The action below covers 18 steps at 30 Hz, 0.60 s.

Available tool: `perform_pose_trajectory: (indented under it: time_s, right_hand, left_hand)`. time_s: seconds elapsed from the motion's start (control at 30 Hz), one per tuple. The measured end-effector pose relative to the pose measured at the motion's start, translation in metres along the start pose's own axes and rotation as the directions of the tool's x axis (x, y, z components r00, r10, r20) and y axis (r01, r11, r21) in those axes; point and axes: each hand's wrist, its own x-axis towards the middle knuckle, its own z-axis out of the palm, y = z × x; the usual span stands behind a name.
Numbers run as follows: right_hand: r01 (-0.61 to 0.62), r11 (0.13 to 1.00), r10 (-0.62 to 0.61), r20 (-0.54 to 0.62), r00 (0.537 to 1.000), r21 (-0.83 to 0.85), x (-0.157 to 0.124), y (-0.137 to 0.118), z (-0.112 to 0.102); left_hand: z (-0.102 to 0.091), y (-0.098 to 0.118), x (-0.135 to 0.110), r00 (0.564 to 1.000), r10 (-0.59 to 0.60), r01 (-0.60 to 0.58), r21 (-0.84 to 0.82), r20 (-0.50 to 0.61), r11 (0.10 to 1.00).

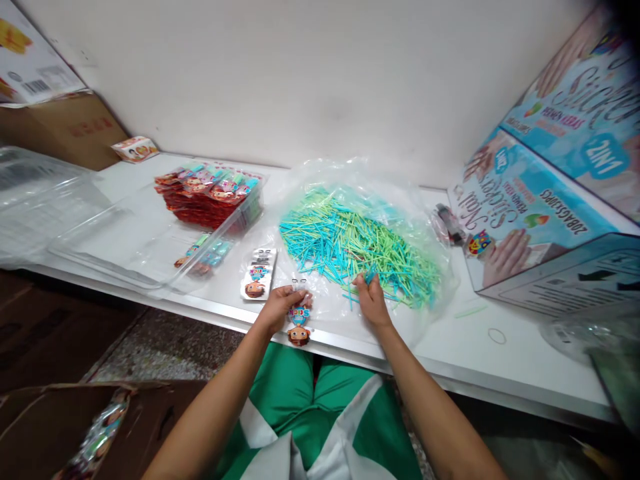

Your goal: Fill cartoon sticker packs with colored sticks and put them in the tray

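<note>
The left hand [281,309] pinches the upper end of a flat, glossy printed packet [299,328], which hangs at the desk's near edge with its cartoon face lowest. The right hand [373,304] has its fingers closed on slim blue sticks [369,275] at the pile's near side; their number is hidden.

Just beyond lies the loose pile [345,233], smooth, straight, thin rods in blue and lime green, crossing in all directions. It rests on a clear plastic bag [325,308], whose thin, wrinkled film rises around the back and veils the far sticks. Beside the left hand, a stack of packets [257,275] sits squared on the white desk [530,363].

Farther left, a rigid, see-through tray [127,275] bears layered red packets [200,200]; its low wall stands between them and the left hand. More clear plastic trays [35,200] stand left, before a brown carton [60,130]. On the right, blue-and-white printed boxes [525,220] are stacked, bounding that side. A thin rubber band [497,335] lies nearer, beside a loose green stick [471,311]. Behind everything is a plain, pale wall [300,80].
</note>
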Motion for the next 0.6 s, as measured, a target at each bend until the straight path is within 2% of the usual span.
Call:
perform_pose_trajectory:
  time_s: [0.23,0.43,0.6]
  right_hand:
    - [0.036,0.999,-0.037,0.005,0.999,0.007,-0.0033,-0.002,-0.0038]
    - [0.13,0.99,-0.13,-0.003,0.992,0.051,-0.0015,-0.0043,-0.0043]
    - [0.11,0.994,-0.11,0.014,0.994,0.02,-0.001,-0.0018,-0.0035]
  left_hand:
    - [0.001,0.0008,-0.0007,1.0,-0.003,0.003,-0.003,-0.022,1.0]
    - [0.0007,0.0002,-0.0008,1.0,0.001,-0.002,-0.017,-0.016,1.0]
    - [0.0012,0.0011,-0.0012,1.0,-0.006,0.005,-0.012,-0.023,1.0]
